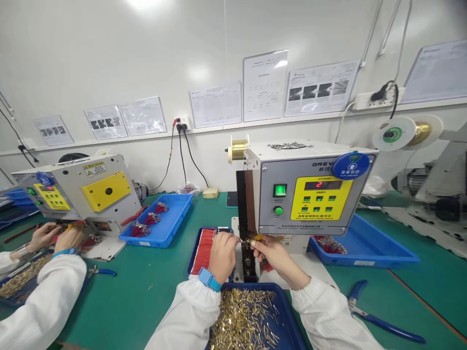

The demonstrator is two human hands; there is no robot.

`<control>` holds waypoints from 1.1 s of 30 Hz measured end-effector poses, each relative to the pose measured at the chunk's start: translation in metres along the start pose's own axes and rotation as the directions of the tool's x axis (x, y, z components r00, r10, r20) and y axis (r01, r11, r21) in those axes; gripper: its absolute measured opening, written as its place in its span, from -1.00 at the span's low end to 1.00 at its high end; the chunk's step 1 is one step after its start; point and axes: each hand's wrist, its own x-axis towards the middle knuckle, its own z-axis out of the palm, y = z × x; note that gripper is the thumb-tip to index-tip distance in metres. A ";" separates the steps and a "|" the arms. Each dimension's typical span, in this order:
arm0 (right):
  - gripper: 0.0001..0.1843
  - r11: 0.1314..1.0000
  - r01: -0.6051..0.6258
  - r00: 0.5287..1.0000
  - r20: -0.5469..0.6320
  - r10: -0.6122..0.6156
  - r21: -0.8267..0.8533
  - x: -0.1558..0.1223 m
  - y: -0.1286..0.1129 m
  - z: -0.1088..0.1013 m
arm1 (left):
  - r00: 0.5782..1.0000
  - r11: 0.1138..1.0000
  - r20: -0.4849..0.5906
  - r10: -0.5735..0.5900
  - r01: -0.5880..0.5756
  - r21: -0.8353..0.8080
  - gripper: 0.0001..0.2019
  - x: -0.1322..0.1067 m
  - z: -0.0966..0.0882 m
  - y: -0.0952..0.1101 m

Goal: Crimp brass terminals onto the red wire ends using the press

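Left hand [223, 255] and right hand [274, 253] are both pinched tight on a thin wire [243, 241], which is held between them right below the front panel of the grey crimping machine [310, 194].

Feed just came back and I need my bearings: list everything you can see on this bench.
crimping machine: one, grey with yellow panel, table centre
second machine: one, grey and yellow, left
terminal tray: one, blue, brass pieces inside, near edge
red-wire tray: one, blue, left of the crimping machine
bundle tray: one, blue, between the machines
right tray: one, blue, right of the crimping machine
pliers: two, blue handles, one right, one far left
wall sheets: several, white, back wall
table: one, green
co-worker's hands: two, at the second machine
thin wire: one, pinched at the crimping machine
left hand: blue wristband, pinching the thin wire
right hand: pinching its other end
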 end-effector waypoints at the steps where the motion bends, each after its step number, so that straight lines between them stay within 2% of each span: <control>1: -0.59 1.000 0.002 1.000 0.004 -0.002 0.003 0.000 0.000 0.000 | 1.000 1.000 0.006 -0.003 0.003 0.004 -0.78 0.000 0.000 0.000; 7: -0.65 1.000 0.009 1.000 -0.015 -0.009 -0.013 0.000 0.002 0.001 | 0.999 0.999 -0.003 -0.044 0.044 -0.015 -0.75 0.001 -0.003 0.002; 22: -0.65 1.000 -0.012 1.000 -0.001 0.012 0.006 -0.001 -0.006 0.002 | 0.998 0.997 -0.037 -0.044 0.042 -0.066 -0.78 0.002 -0.002 -0.001; 27: -0.65 0.994 -0.096 0.994 -0.048 0.093 -0.047 -0.001 -0.004 0.004 | 0.997 0.994 -0.031 -0.065 0.062 -0.086 -0.75 0.000 -0.002 -0.002; 32: -0.65 0.993 -0.104 0.990 -0.097 0.098 -0.061 0.007 0.012 0.008 | 0.994 0.986 -0.073 -0.077 0.065 -0.153 -0.71 -0.012 0.015 -0.013; 33: -0.66 0.992 -0.100 0.989 -0.114 0.091 -0.076 0.011 0.015 0.007 | 0.989 0.981 -0.077 -0.126 0.112 -0.159 -0.74 -0.012 0.020 -0.016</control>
